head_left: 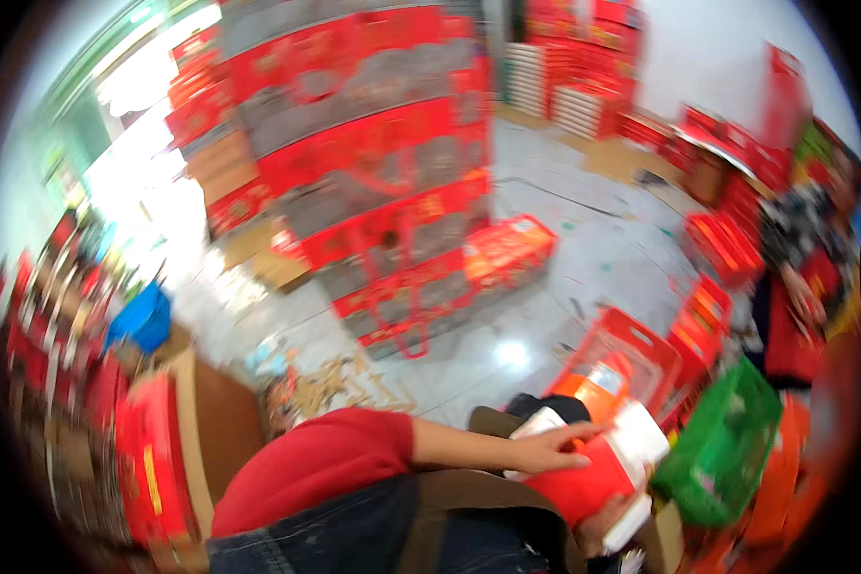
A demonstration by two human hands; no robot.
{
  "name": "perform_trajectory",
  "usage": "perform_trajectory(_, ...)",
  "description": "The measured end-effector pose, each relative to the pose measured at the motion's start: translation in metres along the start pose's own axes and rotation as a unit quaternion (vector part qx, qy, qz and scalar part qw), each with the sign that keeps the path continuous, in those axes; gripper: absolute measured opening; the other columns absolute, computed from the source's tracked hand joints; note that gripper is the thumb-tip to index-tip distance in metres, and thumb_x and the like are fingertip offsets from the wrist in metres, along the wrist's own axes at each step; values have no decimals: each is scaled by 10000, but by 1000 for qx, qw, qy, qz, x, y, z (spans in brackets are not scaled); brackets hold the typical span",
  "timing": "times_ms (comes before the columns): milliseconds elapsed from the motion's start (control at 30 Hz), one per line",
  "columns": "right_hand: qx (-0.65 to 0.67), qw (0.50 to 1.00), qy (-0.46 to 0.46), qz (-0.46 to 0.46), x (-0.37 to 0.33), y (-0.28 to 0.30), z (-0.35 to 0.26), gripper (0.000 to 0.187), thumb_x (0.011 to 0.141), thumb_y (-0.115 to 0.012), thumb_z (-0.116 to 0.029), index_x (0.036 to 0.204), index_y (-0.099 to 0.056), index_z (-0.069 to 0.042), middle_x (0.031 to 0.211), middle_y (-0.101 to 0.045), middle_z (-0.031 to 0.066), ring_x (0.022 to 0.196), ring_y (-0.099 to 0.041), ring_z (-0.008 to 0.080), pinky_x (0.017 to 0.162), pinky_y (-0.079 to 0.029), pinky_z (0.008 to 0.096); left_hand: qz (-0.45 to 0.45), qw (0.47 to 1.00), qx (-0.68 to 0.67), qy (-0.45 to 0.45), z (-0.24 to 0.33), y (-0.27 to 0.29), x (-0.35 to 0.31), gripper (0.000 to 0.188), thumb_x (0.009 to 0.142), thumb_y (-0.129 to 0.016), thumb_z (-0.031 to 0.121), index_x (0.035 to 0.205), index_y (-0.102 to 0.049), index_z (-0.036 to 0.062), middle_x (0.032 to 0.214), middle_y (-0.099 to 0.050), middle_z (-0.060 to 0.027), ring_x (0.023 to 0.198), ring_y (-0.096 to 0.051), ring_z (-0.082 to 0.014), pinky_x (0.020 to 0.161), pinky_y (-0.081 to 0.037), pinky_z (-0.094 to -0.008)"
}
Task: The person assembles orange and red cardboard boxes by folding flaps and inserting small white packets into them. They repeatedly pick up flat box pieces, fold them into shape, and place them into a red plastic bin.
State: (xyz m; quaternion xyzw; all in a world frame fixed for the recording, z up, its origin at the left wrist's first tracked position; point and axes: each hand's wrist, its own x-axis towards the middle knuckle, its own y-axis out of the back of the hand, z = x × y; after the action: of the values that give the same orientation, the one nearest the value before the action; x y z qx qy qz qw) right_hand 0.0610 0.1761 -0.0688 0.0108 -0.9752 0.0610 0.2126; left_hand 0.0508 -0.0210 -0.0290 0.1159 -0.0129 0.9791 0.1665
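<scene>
Glossy grey tiled floor (545, 277), warehouse room, tall stack of red gift boxes (373, 163) centre. Open floor between the stack and red cartons (727, 244) on the right. Left hand (545, 448) lies flat on a red-and-white package (598, 469), low right; right hand (598, 531) grips it from below. Green box (722, 454) just beside it.

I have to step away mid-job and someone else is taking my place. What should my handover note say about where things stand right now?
Left hand: resting flat on top of the red and white package.
Right hand: supports that package from underneath.
Package: held over the lap, blurred.
Nearby: green box to the right, open red carton just beyond.
Done: package is in hand.
Left: it sits in no box yet.
</scene>
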Motion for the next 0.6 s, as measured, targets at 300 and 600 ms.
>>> perform_trajectory(300, -235, 932, 223, -166, 42, 24, -2, 480, 832, -615, -252, 1191, -511, 49, 1112, -576, 239, 997, -580, 377, 818, -501, 423, 26, 996, 71, 44, -5, 12, 11, 404, 869, -576, 209, 1231, -472, 63, 1207, -529, -78, 1114, -494, -177, 937, -401, -320)
perform_trajectory(600, -133, 980, -132, -62, 53, -15, -47, 365, 920, -481, -168, 1225, -491, 33, 1130, -572, 213, 1019, -562, 342, 912, -438, 360, 84, 996, 22, -23, 6, 20, 14, 191, 891, -539, 194, 942, -567, 12, 954, -590, -53, 894, -538, -151, 807, -437, -305)
